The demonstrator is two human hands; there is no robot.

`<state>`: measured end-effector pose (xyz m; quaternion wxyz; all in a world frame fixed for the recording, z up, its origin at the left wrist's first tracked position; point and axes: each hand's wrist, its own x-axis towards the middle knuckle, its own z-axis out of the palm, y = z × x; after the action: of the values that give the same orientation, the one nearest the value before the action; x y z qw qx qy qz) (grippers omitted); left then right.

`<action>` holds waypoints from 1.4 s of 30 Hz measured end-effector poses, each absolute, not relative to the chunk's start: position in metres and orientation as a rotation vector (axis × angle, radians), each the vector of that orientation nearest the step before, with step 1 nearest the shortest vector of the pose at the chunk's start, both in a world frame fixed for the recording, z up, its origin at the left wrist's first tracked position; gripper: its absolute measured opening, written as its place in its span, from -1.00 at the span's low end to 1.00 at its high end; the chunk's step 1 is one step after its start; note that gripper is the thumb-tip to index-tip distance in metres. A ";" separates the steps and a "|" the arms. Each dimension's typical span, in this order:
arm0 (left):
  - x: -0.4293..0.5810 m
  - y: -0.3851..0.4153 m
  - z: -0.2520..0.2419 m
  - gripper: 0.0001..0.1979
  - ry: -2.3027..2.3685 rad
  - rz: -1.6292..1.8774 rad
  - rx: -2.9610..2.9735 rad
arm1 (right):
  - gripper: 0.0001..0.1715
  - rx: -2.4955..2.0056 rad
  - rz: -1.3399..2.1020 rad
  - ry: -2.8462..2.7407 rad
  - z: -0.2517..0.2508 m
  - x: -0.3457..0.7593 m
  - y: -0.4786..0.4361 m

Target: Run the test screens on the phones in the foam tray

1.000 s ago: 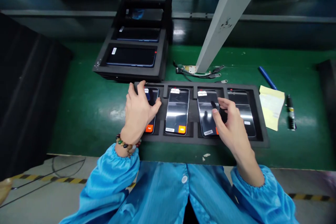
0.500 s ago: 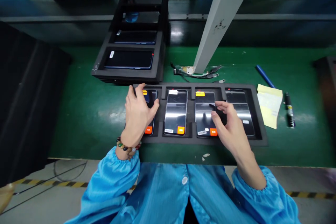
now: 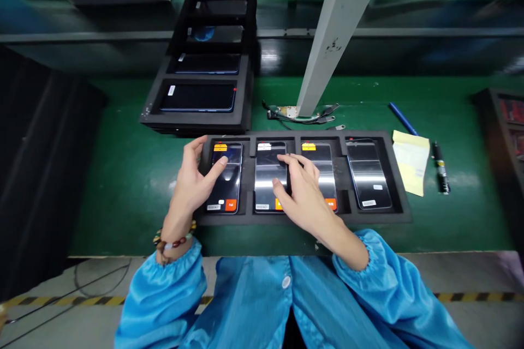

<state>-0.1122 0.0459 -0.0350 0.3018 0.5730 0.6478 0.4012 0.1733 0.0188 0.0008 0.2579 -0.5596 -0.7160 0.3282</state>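
Fingers [image 3: 216, 169] standing wide over phones in the long tray [image 3: 388, 218]

You are holding your left hand [image 3: 192, 180] at the long tray's left end, its thumb well apart from its other fingers. That thumb is lying over the screen of the first phone [image 3: 226, 185], in the tray's leftmost compartment; whether the other fingers are gripping the tray's edge is impossible to tell. This phone is showing an orange "Fail" block at its lower right.

Your right hand [image 3: 303, 192] is hovering over the tray's second and third compartments. Its thumb and index finger are standing apart above the second phone [image 3: 265, 185]; whether they are touching the glass is unclear. Your hand is partly covering that phone's orange block, and also part of the third phone [image 3: 326, 172], in the tray's third compartment.

A fourth phone [image 3: 369, 172] is lying slightly askew in the tray's rightmost compartment, showing a dark screen.

Beyond the tray's left half, stacked trays [image 3: 242, 112] are bearing more phones. Behind the tray's middle, cables [image 3: 301, 117] are lying at a grey post [image 3: 325, 43]. Yellow paper [image 3: 411, 162] is resting just right of the tray, a black marker [image 3: 441, 168] farther right, and a blue pen [image 3: 403, 118] beyond the tray's far right corner.
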 end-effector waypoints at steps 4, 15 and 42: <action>-0.115 0.046 -0.040 -0.25 1.593 1.149 1.415 | -0.40 -1.540 1.082 -1.807 0.006 0.174 0.017; -0.114 0.044 -0.036 -0.43 1.508 1.248 1.246 | -0.15 -1.470 1.491 -1.530 0.004 0.184 0.019; -0.126 0.010 -0.037 -0.51 1.559 1.074 1.526 | -0.50 -1.468 0.437 -1.827 -0.010 0.279 -0.006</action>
<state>-0.1264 0.0102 -0.0369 0.3476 0.5883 0.6013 0.4140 0.2789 -0.0060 -0.0103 0.3700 -0.5721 -0.7120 0.1703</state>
